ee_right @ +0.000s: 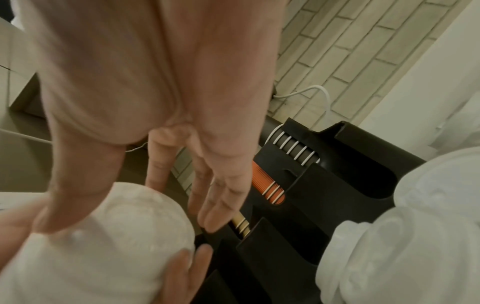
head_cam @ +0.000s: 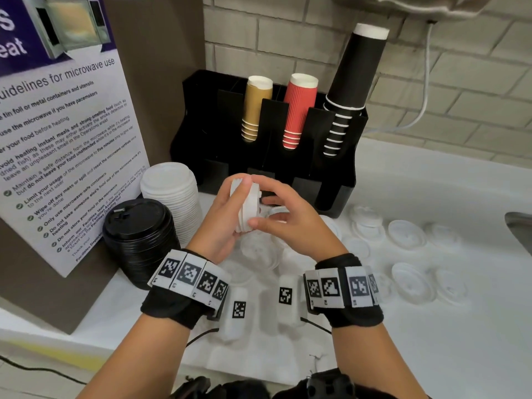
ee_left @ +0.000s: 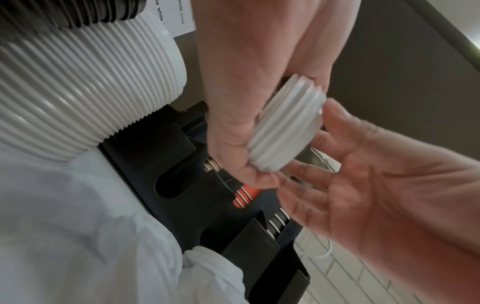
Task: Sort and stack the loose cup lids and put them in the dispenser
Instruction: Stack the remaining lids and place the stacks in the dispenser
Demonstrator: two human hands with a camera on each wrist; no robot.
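Here the left hand [head_cam: 223, 214] grips a short stack of white lids [head_cam: 244, 207] on edge above the counter, its fingers curled round the rims and the thumb on the near side; the left-wrist view shows about four nested rims [ee_left: 287, 125]. The right hand [head_cam: 288, 217] meets the stack from the right with fingers nearly straight and slightly spread; its thumb lies on the stack's face, and the fingertips reach past it without closing round anything. The stack is held in front of the black dispenser [head_cam: 331, 194], just below its lower slots. In the dispenser stand tan cups [head_cam: 256, 108], red cups [head_cam: 299, 110] and black cups [head_cam: 354, 82], all upside down. To the left, on the white counter [head_cam: 431, 341], stand a tall pile of white lids [head_cam: 172, 194] and, touching it, a pile of black lids [head_cam: 138, 234]. Loose translucent lids [head_cam: 407, 234] lie scattered to the right. A microwave notice [head_cam: 57, 133] leans at far left.
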